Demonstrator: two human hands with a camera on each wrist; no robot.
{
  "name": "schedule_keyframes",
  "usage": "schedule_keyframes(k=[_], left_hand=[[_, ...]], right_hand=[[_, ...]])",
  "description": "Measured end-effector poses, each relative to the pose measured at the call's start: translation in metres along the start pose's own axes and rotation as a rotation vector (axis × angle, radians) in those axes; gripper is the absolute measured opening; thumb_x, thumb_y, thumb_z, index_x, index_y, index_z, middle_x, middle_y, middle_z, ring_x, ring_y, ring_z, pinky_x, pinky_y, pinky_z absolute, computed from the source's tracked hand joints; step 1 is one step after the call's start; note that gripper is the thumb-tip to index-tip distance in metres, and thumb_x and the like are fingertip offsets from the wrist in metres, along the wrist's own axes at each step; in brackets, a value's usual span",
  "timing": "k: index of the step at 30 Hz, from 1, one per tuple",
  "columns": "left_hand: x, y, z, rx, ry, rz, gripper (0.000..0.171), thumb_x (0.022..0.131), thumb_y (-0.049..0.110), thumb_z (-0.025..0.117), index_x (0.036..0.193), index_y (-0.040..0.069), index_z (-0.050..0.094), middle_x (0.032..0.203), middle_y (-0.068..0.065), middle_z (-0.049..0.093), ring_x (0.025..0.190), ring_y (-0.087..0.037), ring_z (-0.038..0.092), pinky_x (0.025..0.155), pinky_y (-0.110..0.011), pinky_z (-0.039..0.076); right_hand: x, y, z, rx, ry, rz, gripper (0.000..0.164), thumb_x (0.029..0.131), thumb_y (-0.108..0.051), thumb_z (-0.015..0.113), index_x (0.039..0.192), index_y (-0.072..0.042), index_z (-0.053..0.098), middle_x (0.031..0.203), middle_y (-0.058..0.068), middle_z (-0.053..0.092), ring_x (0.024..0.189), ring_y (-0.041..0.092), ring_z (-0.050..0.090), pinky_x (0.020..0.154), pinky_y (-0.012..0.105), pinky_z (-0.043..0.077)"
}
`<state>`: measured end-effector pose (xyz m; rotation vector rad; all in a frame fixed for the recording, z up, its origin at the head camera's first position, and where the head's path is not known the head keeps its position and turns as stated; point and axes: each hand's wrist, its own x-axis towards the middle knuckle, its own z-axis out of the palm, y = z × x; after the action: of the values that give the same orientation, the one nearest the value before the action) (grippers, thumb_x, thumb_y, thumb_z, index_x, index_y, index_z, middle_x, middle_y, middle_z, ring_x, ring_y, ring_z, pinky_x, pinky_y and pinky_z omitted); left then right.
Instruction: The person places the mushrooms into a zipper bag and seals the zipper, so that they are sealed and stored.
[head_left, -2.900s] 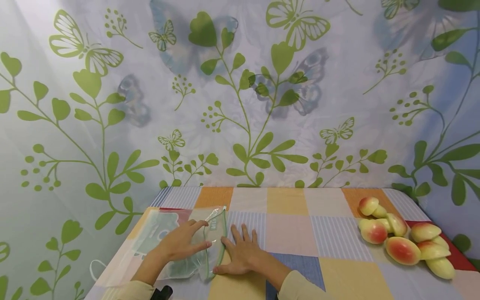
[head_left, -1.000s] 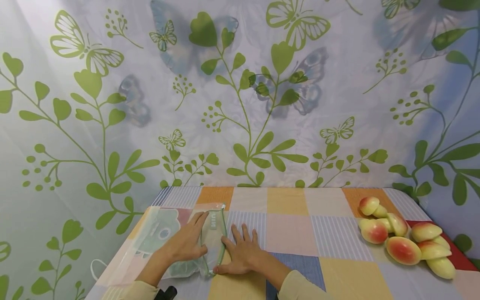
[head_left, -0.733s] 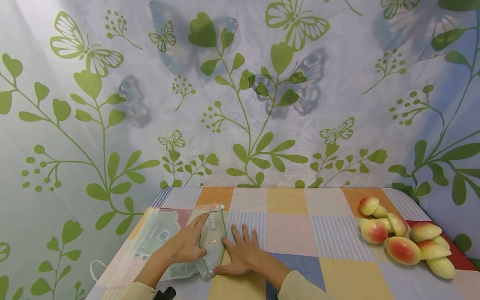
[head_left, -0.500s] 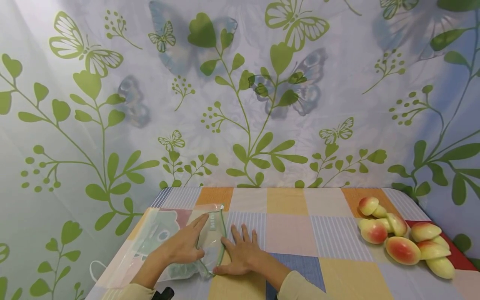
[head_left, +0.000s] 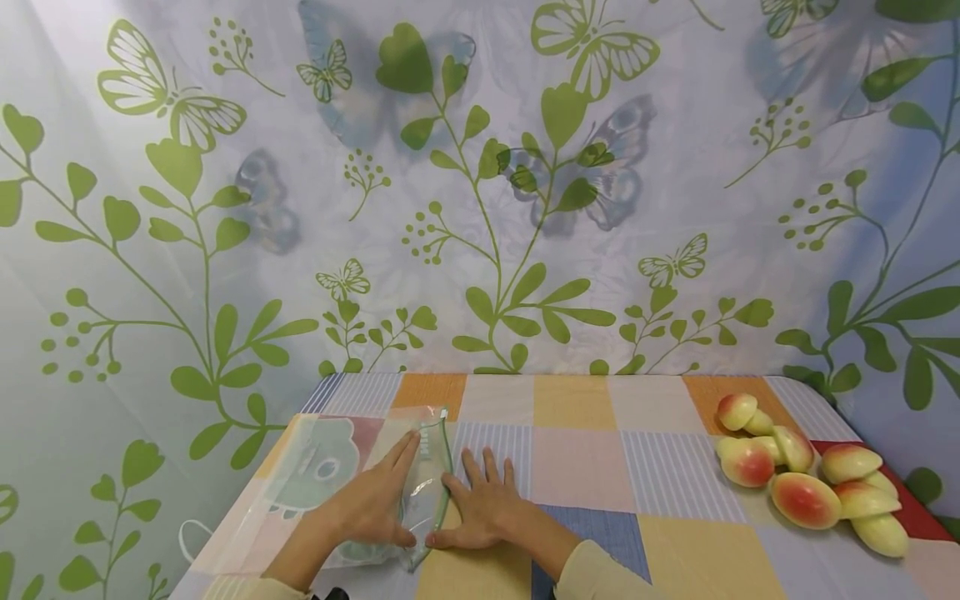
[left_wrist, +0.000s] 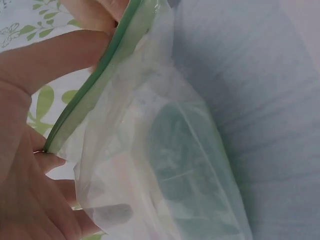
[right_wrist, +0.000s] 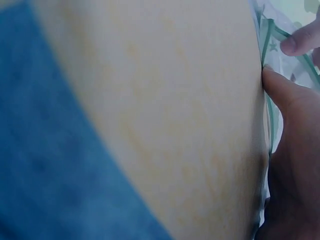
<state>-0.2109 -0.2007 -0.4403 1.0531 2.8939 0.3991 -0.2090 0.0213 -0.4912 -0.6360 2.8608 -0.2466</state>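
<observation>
A clear zip bag (head_left: 315,467) with green zip strips and a pale green cartoon print lies flat on the left of the table, its mouth facing right. My left hand (head_left: 367,504) lies over the mouth end, fingers straight and thumb stretched out. In the left wrist view, its thumb (left_wrist: 65,55) touches the bag's green zip strip (left_wrist: 95,75), with the other fingers behind the plastic. My right hand (head_left: 487,504) is spread flat on the cloth, with the thumb and index fingertip right at the bag's right edge. The right wrist view shows its thumb (right_wrist: 280,87) at the green strip.
Several yellow-and-red pieces of toy fruit (head_left: 806,502) lie grouped at the right of the table. A patchwork cloth (head_left: 585,467) covers the table. A white loop (head_left: 187,540) hangs at the left edge. A leaf-and-butterfly curtain (head_left: 480,208) stands behind.
My left hand has moved slightly toward the bag's mouth, its thumb now lower and closer to the right hand. The upper zip strip has shifted right, nearer the lower one. The right hand stays put.
</observation>
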Motion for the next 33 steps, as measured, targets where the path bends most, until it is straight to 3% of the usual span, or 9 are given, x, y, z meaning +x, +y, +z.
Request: schedule_keyframes(k=[8,14,24,33], left_hand=[[0.001,0.002,0.009,0.022,0.027,-0.002,0.151,0.055,0.052,0.100,0.161,-0.009,0.011,0.167,-0.030,0.013,0.143,-0.046,0.037,0.108,-0.053,0.044],[-0.004,-0.001,0.014,0.065,0.024,-0.024,0.154,0.054,0.059,0.098,0.161,-0.008,0.010,0.167,-0.029,0.012,0.144,-0.047,0.036,0.103,-0.052,0.048],[0.006,0.003,0.016,0.076,-0.032,-0.050,0.155,0.053,0.062,0.097,0.161,-0.008,0.012,0.167,-0.028,0.014,0.137,-0.059,0.038,0.100,-0.058,0.049],[0.006,0.005,0.013,0.059,-0.039,-0.059,0.157,0.049,0.062,0.098,0.161,-0.009,0.012,0.167,-0.029,0.014,0.139,-0.058,0.036,0.103,-0.059,0.045]], right_hand=[[0.002,0.004,0.004,0.012,0.018,-0.018,0.108,0.078,-0.095,0.043,0.162,-0.027,0.037,0.169,0.018,0.019,0.152,0.050,0.011,0.114,0.074,0.014],[0.003,0.000,0.006,0.056,0.026,-0.030,0.108,0.077,-0.095,0.045,0.161,-0.027,0.038,0.169,0.019,0.019,0.152,0.051,0.011,0.114,0.074,0.013],[-0.003,0.005,0.003,0.070,0.085,-0.051,0.105,0.079,-0.092,0.048,0.159,-0.025,0.042,0.167,0.020,0.024,0.151,0.052,0.016,0.113,0.074,0.017],[-0.006,0.024,-0.005,0.136,0.120,-0.162,0.097,0.085,-0.085,0.049,0.159,-0.023,0.040,0.160,0.021,0.037,0.143,0.055,0.031,0.105,0.077,0.030]])
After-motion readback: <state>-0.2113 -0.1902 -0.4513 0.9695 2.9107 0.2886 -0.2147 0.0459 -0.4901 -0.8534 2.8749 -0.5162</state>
